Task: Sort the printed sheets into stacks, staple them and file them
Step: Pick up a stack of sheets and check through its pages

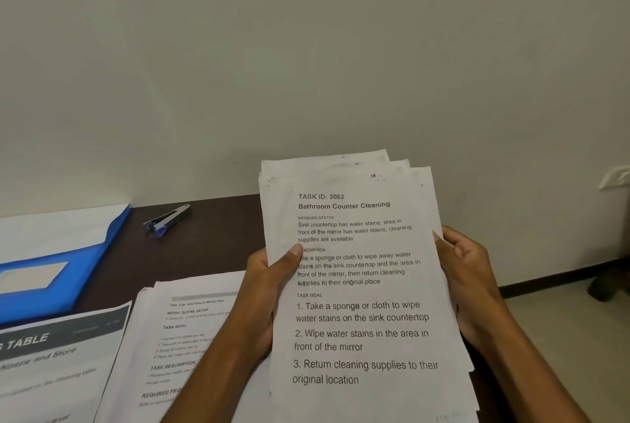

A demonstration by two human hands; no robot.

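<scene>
Both hands hold a bundle of printed sheets (361,286) upright above the near right part of the dark table (211,245). The left hand (269,293) grasps the bundle's left edge, its thumb pressed flat on the front page beside the text and its other fingers hidden behind the paper. The right hand (467,272) grips the right edge with curled fingers, the thumb tip lying on the front of the page margin.

The sheets are white and slightly creased, fanned so that the top corners of several pages show behind the front one. The front page is headed "TASK ID: 3062, Bathroom Counter Cleaning" and lists three numbered steps.

On the table to the left lie two other stacks of printed pages (177,347), one just beside the left forearm, another (58,364) at the near left with a dark banner. Farther left lies a blue folder (88,262), and near the wall a stapler (167,220).
</scene>
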